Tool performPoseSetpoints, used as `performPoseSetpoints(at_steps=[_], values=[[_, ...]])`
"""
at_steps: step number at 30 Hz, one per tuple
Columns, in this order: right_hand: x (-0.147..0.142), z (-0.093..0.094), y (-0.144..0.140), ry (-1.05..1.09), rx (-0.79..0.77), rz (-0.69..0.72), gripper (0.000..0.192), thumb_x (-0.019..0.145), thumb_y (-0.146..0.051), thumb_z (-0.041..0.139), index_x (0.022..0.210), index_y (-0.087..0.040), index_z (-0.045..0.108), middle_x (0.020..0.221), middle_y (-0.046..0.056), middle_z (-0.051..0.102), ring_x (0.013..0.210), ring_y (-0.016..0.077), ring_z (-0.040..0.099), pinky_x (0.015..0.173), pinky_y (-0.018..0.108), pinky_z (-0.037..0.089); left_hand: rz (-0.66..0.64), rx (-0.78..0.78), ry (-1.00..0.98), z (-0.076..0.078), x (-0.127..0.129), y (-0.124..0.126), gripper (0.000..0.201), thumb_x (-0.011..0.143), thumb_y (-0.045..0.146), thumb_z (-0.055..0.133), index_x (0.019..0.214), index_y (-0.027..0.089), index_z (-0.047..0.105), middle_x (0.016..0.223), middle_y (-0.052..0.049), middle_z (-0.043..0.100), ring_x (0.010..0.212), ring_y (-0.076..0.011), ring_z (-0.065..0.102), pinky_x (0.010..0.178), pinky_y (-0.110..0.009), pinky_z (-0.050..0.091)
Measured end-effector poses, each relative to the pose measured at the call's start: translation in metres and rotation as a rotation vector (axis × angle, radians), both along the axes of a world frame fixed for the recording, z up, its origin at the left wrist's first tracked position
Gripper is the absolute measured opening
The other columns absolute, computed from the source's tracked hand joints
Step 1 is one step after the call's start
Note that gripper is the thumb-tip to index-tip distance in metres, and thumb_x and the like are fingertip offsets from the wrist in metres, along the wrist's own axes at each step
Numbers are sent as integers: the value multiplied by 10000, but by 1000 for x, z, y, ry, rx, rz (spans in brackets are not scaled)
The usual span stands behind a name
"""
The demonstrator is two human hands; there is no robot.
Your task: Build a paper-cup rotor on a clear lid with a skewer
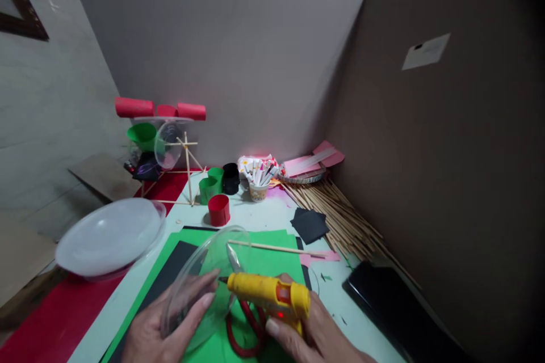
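Head view: 1 clear plastic dish [208, 255], tilted, clasped in our left hand [149, 323]; 1 yellow glue gun [264, 289], clamped in our right hand [315, 334], lengthwise axis crosswise, nozzle leftward toward the dish; both above the table's [244, 217] near edge.

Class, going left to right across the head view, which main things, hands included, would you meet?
Picture frame, white dish, left hand, yellow glue gun, right hand, white card.
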State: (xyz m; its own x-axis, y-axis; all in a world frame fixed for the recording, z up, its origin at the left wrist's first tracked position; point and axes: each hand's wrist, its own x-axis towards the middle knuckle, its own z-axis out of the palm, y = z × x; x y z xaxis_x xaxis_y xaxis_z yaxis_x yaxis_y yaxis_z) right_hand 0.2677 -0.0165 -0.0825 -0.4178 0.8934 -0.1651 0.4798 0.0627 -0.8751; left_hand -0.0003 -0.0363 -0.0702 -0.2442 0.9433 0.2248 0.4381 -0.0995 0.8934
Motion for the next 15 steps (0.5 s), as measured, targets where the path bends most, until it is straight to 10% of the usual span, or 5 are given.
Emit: performPoseSetpoints(at_steps=[6,15], values=[[-9,12,3,44,139,72,482,1005,-630,493,1234,-253,689,1207,112,687,1171,348,618,1080,573,464,40,-77,-91,21,10,0,225,745,394,772,933,319,869,1041,-15,838,997,-255,790,906,-289,624],[-12,21,7,86,229,138,341,1033,-516,487,997,-214,640,971,83,653,902,261,621,929,495,537,22,-115,-207,21,15,-3,206,814,312,793,1008,342,854,1011,25,836,974,-151,759,873,-175,557]])
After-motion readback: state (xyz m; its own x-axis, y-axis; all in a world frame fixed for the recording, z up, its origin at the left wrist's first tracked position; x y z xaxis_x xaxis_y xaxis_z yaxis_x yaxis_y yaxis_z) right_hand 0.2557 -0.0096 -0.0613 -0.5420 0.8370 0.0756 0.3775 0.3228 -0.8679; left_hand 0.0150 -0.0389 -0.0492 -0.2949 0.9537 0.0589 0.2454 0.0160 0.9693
